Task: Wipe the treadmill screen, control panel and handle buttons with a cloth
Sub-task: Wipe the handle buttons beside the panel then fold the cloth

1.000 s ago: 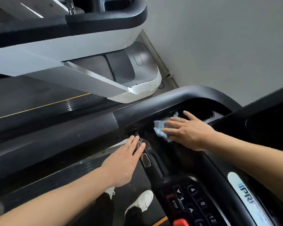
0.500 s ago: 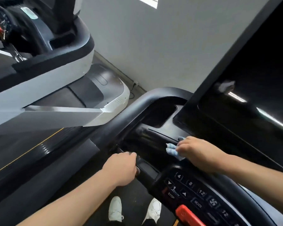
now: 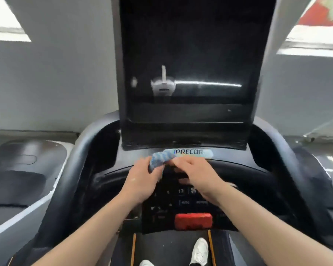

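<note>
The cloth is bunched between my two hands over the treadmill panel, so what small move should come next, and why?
Probably lift the cloth up onto the dark screen and start wiping. Both the left hand and the right hand hold it just below the screen, above the button panel, and the screen stands directly ahead.

Black control panel (image 3: 238, 181) under cloth (image 3: 159, 158)

Both hands, left (image 3: 142, 181) and right (image 3: 198, 175), hold a blue cloth (image 3: 160, 159) over the control panel (image 3: 181, 200). Above stands the dark screen (image 3: 188, 54).
</note>
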The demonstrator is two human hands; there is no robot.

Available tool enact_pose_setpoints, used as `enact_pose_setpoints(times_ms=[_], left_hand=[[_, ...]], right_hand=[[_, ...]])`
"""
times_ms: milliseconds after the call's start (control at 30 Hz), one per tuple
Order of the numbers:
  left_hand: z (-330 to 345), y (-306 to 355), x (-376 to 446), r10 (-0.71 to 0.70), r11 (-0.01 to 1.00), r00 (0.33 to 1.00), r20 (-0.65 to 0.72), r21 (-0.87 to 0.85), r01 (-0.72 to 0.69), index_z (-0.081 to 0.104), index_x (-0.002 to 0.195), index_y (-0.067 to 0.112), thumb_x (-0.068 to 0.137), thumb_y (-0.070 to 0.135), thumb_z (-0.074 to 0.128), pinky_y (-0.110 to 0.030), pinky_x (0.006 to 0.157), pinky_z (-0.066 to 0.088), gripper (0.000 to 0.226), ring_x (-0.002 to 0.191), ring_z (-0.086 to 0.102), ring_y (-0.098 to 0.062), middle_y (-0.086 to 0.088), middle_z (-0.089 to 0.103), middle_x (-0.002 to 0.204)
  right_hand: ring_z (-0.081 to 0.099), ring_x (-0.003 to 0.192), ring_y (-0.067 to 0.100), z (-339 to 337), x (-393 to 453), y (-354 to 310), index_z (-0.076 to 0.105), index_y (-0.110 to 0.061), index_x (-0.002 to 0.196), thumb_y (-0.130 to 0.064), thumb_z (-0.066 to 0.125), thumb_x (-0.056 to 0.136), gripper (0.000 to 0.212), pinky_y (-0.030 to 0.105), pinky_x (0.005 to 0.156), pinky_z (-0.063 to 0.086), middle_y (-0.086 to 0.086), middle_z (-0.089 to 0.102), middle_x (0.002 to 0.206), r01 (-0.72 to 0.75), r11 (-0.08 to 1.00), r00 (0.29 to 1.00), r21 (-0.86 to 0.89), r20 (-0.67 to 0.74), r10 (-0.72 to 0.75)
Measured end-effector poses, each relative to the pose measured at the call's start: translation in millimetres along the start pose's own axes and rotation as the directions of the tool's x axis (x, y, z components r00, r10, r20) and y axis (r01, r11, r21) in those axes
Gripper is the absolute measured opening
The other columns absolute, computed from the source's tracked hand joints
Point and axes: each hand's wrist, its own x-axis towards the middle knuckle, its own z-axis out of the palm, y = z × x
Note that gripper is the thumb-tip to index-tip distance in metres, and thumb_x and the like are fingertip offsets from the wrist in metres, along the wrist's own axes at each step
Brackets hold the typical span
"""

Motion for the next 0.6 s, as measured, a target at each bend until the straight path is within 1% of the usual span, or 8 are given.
enact_pose_setpoints(times_ms=[100, 167, 233, 300, 367, 433, 500, 600], left_hand=[[24, 36, 12, 0.208, 0.943, 0.971, 0.12, 0.239, -0.232, 0.057, 0.109, 0.03, 0.094, 0.021, 0.065, -0.037, 0.076, 0.043, 0.018, 0.086, 0.062, -0.021, 0.008, 0.064, 0.087], [44, 67, 21, 0.272, 0.905, 0.939, 0.209, 0.276, -0.324, 0.045, 0.121, 0.034, 0.092, 0.018, 0.064, -0.035, 0.073, 0.041, 0.038, 0.079, 0.06, -0.021, 0.007, 0.063, 0.084], [68, 96, 33, 0.368, 0.853, 0.887, 0.279, 0.278, -0.441, 0.043, 0.119, 0.034, 0.09, 0.016, 0.065, -0.038, 0.076, 0.046, 0.041, 0.084, 0.063, -0.021, 0.006, 0.065, 0.094], [102, 123, 46, 0.506, 0.726, 0.782, 0.364, 0.31, -0.614, 0.051, 0.118, 0.03, 0.088, 0.014, 0.068, -0.04, 0.083, 0.051, 0.039, 0.094, 0.061, -0.022, 0.007, 0.058, 0.108], [144, 147, 62, 0.652, 0.505, 0.61, 0.45, 0.343, -0.792, 0.056, 0.115, 0.026, 0.085, 0.01, 0.07, -0.045, 0.075, 0.054, 0.037, 0.092, 0.056, -0.025, 0.003, 0.049, 0.105], [189, 169, 74, 0.736, 0.211, 0.392, 0.552, 0.363, -0.908, 0.059, 0.114, 0.021, 0.082, 0.006, 0.064, -0.048, 0.069, 0.053, 0.035, 0.089, 0.05, -0.029, -0.003, 0.048, 0.1], [233, 189, 77, 0.743, -0.103, 0.141, 0.654, 0.32, -0.942, 0.062, 0.116, 0.018, 0.085, 0.007, 0.055, -0.047, 0.069, 0.051, 0.034, 0.089, 0.047, -0.029, -0.007, 0.051, 0.1], [288, 207, 77, 0.646, -0.414, -0.167, 0.745, 0.157, -0.897, 0.063, 0.114, 0.017, 0.098, 0.015, 0.044, -0.044, 0.07, 0.05, 0.025, 0.09, 0.053, -0.03, -0.007, 0.058, 0.104]], right_hand=[[0.072, 0.093, 0.019, -50, -26, 37, 0.078, -0.024, 0.094, -0.042, 0.065, 0.095, 0.022, 0.047, 0.089, 0.062, -0.003, 0.077, 0.091, -0.043, 0.994, 0.971, -0.097, -0.239, 0.019], [0.069, 0.081, 0.008, -75, -45, 61, 0.077, -0.03, 0.09, -0.031, 0.067, 0.095, 0.011, 0.028, 0.081, 0.058, -0.01, 0.074, 0.079, -0.096, 0.987, 0.941, -0.132, -0.336, 0.046], [0.064, 0.079, -0.001, -92, -64, 79, 0.074, -0.034, 0.093, -0.024, 0.066, 0.095, 0.013, 0.007, 0.071, 0.043, -0.016, 0.07, 0.078, -0.118, 0.974, 0.916, -0.193, -0.399, 0.032], [0.062, 0.083, -0.007, -106, -79, 98, 0.073, -0.034, 0.094, -0.021, 0.064, 0.095, 0.015, 0.003, 0.07, 0.039, -0.017, 0.069, 0.083, -0.125, 0.976, 0.883, -0.18, -0.468, 0.027], [0.062, 0.086, -0.006, -118, -91, 116, 0.072, -0.032, 0.094, -0.02, 0.063, 0.095, 0.015, 0.006, 0.072, 0.041, -0.014, 0.07, 0.085, -0.133, 0.986, 0.85, -0.104, -0.523, 0.059], [0.063, 0.087, -0.001, -129, -102, 133, 0.072, -0.033, 0.097, -0.02, 0.061, 0.095, 0.017, 0.01, 0.074, 0.043, -0.013, 0.07, 0.088, -0.14, 0.99, 0.83, -0.035, -0.549, 0.098], [0.062, 0.091, -0.001, -137, -114, 149, 0.072, -0.034, 0.098, -0.021, 0.058, 0.094, 0.019, 0.012, 0.079, 0.046, -0.014, 0.069, 0.092, -0.158, 0.987, 0.817, -0.003, -0.561, 0.129], [0.061, 0.087, 0.002, -147, -130, 171, 0.07, -0.035, 0.093, -0.024, 0.055, 0.093, 0.019, 0.02, 0.079, 0.048, -0.013, 0.067, 0.088, -0.187, 0.981, 0.801, 0.055, -0.57, 0.185]])
